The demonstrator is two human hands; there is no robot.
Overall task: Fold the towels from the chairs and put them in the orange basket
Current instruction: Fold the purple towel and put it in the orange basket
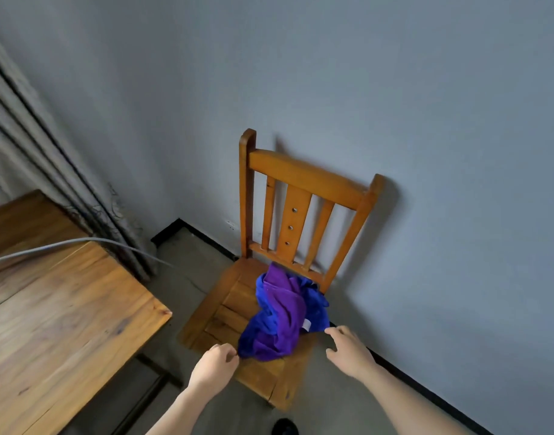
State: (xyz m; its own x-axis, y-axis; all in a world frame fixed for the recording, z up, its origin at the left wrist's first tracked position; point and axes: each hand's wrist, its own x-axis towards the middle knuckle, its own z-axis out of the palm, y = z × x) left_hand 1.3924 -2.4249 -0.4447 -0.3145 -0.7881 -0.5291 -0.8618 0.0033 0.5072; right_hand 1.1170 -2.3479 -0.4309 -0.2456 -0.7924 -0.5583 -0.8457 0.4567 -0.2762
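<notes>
Left hand (215,364): fingers are curled at the near-left corner of the towels (285,312); contact is seen, but a pinch cannot be confirmed.
Right hand (347,346): fingers are spread wide and nothing is held; the heap's right edge lies just beside them.
Towels: one blue and one purple are crumpled together on the seat of the chair (300,177).
Long axis: the heap is stretched from backrest to seat front, between both hands.
Nearer hand: the left is judged nearer.

Two towels, unfolded: blue towel (317,312) and purple towel (285,309), crumpled into one heap on the chair (304,177) seat, right of centre. The purple is bunched inside the blue, with a white tag (306,325) at the heap's right. Left hand (214,362) pinches the blue towel's near corner.
</notes>
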